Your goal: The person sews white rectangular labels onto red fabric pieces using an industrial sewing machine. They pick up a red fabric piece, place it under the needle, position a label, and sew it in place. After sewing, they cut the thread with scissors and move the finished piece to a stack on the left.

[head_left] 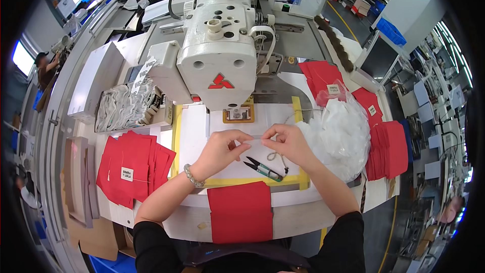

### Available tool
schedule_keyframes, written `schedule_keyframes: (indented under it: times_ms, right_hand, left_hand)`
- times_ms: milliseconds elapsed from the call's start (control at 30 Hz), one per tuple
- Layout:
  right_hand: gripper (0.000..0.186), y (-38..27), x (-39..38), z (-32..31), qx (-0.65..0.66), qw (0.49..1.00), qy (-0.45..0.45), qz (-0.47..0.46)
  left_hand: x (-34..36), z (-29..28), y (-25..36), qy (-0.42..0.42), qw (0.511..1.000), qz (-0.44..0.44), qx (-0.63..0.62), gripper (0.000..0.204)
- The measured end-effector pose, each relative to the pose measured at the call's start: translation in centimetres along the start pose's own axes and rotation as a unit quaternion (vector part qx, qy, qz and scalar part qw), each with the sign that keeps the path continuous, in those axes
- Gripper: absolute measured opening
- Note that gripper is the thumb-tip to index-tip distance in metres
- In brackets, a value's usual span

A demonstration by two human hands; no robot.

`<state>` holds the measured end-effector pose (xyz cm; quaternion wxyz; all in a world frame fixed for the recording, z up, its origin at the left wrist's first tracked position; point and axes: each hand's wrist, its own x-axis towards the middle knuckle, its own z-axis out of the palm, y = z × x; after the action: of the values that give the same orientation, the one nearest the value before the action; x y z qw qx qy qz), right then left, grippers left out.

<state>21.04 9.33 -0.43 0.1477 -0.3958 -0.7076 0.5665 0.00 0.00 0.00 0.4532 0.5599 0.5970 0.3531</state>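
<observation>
Both my hands meet over the white work plate (227,172) in front of the sewing machine head (217,65). My left hand (222,147), a beaded bracelet at its wrist, is closed in a pinch. Facing it, my right hand (289,144) pinches with thumb and forefinger. Something faint and pale, too small to make out, seems to lie between the fingertips. Below my right hand are thread snips (263,169) with dark blades and a cord (273,155). A gold-coloured frame (238,113) sits under the machine head. Nearest my body lies a red fabric piece (240,212).
Red labelled pieces (134,167) are stacked at left, below a box of folded labels (126,106). White sheets in a clear bag (338,139) stand at right, beside more red pieces (388,149). Yellow tape (303,179) edges the plate. A monitor (376,60) stands at far right.
</observation>
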Motion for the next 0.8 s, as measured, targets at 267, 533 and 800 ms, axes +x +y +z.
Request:
schedule_keyframes:
  times_ms: [267,533,800]
  right_hand:
    - [0.009,1.2,2.3,2.7,-0.138,0.932,0.120,-0.313]
    - [0.019,4.3,3.3,3.2,-0.380,0.841,0.095,-0.374]
    - [0.040,3.9,2.5,3.6,-0.496,0.788,0.114,-0.345]
  left_hand:
    - [0.7,-2.5,-4.2,0.046,0.962,0.261,0.063,0.018]
    - [0.8,-3.3,-7.0,-0.046,0.886,0.320,0.331,0.048]
    - [1.1,-3.2,-7.3,-0.048,0.868,0.283,0.405,0.066]
